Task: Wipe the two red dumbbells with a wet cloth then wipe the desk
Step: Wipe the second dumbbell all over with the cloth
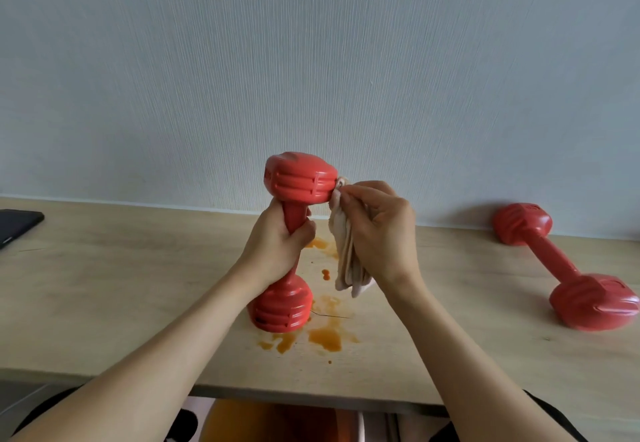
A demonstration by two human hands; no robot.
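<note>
My left hand (pixel 277 244) grips the handle of a red dumbbell (pixel 298 178) that stands upright over the middle of the light wooden desk (pixel 104 296). Its lower head touches or hovers just above the desk. My right hand (pixel 377 230) holds a bunched pale cloth (pixel 346 261) and presses its top against the right side of the dumbbell's upper head. The cloth's loose end hangs down under my palm. A second red dumbbell (pixel 561 268) lies on its side at the desk's right end, near the wall.
Orange stains (pixel 325 337) are spattered on the desk around and in front of the upright dumbbell. A dark flat device (pixel 17 225) lies at the far left edge. A pale textured wall rises behind the desk. The desk's front edge runs just above my lap.
</note>
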